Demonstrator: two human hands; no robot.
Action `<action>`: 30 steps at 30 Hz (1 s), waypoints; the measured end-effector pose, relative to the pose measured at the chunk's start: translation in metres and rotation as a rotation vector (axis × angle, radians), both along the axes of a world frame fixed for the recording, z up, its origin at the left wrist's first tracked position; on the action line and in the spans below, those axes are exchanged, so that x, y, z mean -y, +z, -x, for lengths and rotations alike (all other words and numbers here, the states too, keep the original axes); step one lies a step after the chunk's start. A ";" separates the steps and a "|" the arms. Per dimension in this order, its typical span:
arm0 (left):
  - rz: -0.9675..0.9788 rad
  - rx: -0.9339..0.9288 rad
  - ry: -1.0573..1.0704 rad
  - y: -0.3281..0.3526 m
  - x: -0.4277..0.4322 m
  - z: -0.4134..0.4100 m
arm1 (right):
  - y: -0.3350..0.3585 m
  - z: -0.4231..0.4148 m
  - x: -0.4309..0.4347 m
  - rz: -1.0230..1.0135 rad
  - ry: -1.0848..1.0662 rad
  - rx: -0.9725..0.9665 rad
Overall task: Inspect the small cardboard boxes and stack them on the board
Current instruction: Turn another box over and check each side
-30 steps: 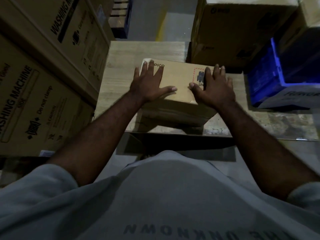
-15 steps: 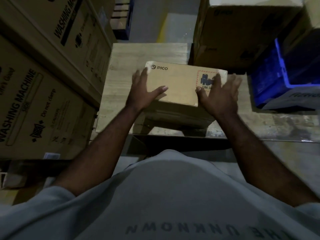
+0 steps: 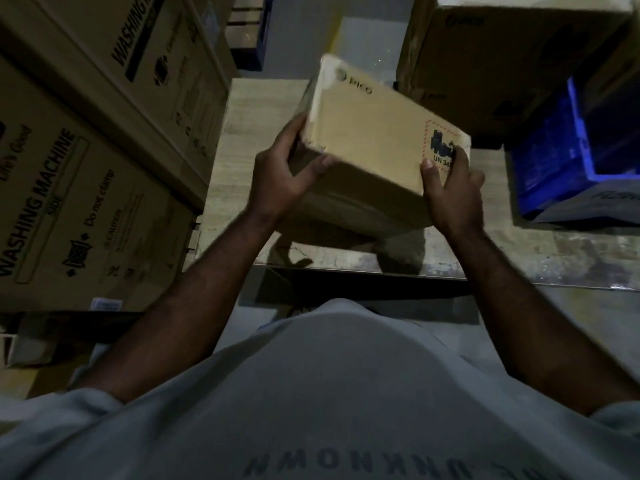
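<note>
A small brown cardboard box [image 3: 367,133] marked PICO, with a red-bordered UN label at its right corner, is lifted off the wooden board [image 3: 239,140] and tilted, its left end raised. My left hand [image 3: 280,174] grips the box's near left corner, thumb on the front face. At the near right corner my right hand [image 3: 450,188] holds it, thumb pressed on the top beside the label. The box's shadow falls on the board below.
Large washing machine cartons [image 3: 86,168] stand stacked along the left. A big brown carton [image 3: 502,60] sits behind the board at the right, and a blue plastic crate [image 3: 568,157] is at the far right. Grey floor lies beyond.
Both hands moved from lying flat on the box's top to its ends and took hold. The box has risen off the board and tilted.
</note>
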State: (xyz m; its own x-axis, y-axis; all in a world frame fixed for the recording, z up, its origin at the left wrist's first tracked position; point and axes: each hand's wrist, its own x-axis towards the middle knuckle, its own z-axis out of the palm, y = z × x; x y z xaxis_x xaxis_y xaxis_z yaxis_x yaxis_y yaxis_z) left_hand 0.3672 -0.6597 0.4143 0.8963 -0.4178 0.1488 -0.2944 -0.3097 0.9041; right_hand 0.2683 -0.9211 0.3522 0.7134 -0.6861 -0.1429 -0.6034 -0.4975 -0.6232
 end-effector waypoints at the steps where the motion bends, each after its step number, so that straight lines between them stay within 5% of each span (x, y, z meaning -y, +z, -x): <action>1: -0.001 0.054 -0.027 0.011 0.002 -0.001 | -0.003 -0.001 0.001 -0.070 0.048 0.057; 5: -0.173 0.122 -0.206 0.046 0.021 0.002 | -0.022 -0.004 -0.001 -0.450 0.236 0.126; 9: -0.542 0.281 -0.416 0.041 0.055 0.014 | -0.028 0.002 -0.015 -0.817 0.086 0.028; 16: -0.806 0.625 -0.660 0.002 0.092 0.043 | -0.021 0.014 0.004 -0.882 -0.075 0.323; 20: -0.839 0.576 -0.550 0.007 0.076 0.039 | 0.002 0.028 0.014 -0.664 0.089 0.499; 23: -0.922 0.547 -0.374 0.008 0.049 0.028 | 0.022 0.046 0.012 -0.208 0.365 0.533; 30: -1.051 0.475 -0.282 -0.001 0.028 0.018 | 0.033 0.050 -0.023 0.467 0.590 0.190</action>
State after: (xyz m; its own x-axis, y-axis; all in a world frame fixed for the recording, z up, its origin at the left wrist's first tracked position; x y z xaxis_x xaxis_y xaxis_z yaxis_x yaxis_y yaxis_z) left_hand 0.3494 -0.6874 0.4130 0.7008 -0.7073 -0.0924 -0.7083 -0.7054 0.0274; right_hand 0.2187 -0.8985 0.3851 0.9626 -0.1445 0.2290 -0.0611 -0.9398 -0.3362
